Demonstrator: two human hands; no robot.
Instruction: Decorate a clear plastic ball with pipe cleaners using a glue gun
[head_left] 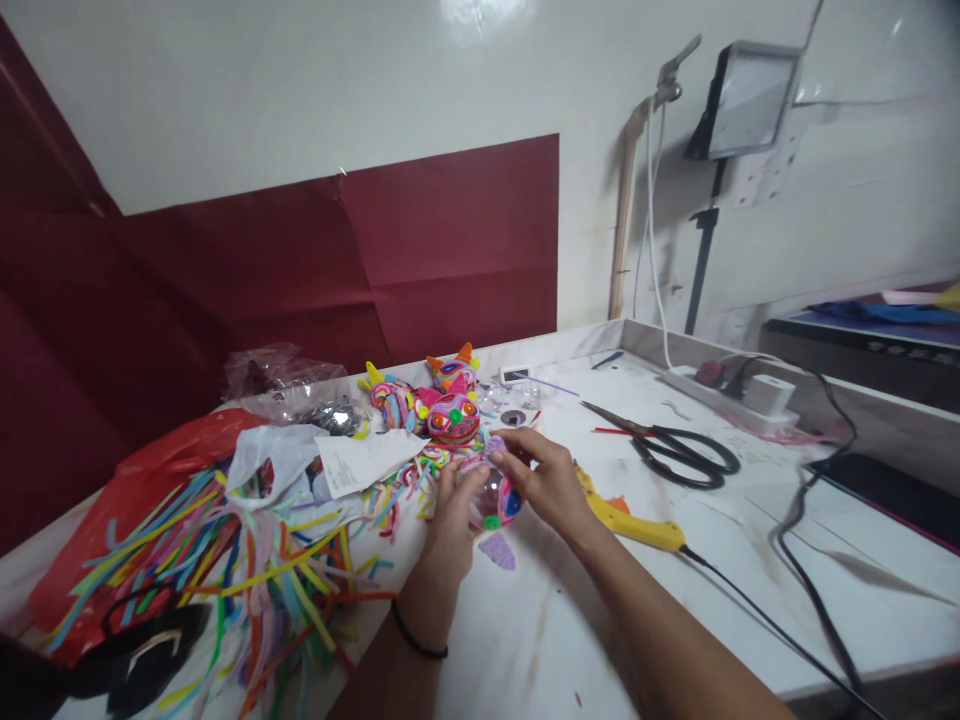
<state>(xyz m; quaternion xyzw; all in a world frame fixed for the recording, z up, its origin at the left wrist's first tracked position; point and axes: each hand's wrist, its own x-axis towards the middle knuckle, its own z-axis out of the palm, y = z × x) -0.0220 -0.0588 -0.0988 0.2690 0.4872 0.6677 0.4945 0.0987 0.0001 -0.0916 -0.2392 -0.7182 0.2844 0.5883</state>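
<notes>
Both hands are at a clear, rounded ornament [492, 492] with pink, blue and green decoration, low in the middle of the head view. My left hand [453, 510] grips its left side, thumb on top. My right hand [541, 476] pinches a small fuzzy purple piece [494, 447] against the ornament's upper edge. A loose purple piece [498, 551] lies on the table just below the ornament. Right of my right hand is a yellow glue gun [637, 526]. Just behind my hands stand several colourful decorated ornaments [453, 418].
Colourful pipe cleaners [262, 570] and a red bag [142, 500] cover the table's left. Black scissors [667, 445] lie at right, before a power strip [735, 400]. A dark cable [795, 550] and a black phone-like slab [885, 495] are farther right.
</notes>
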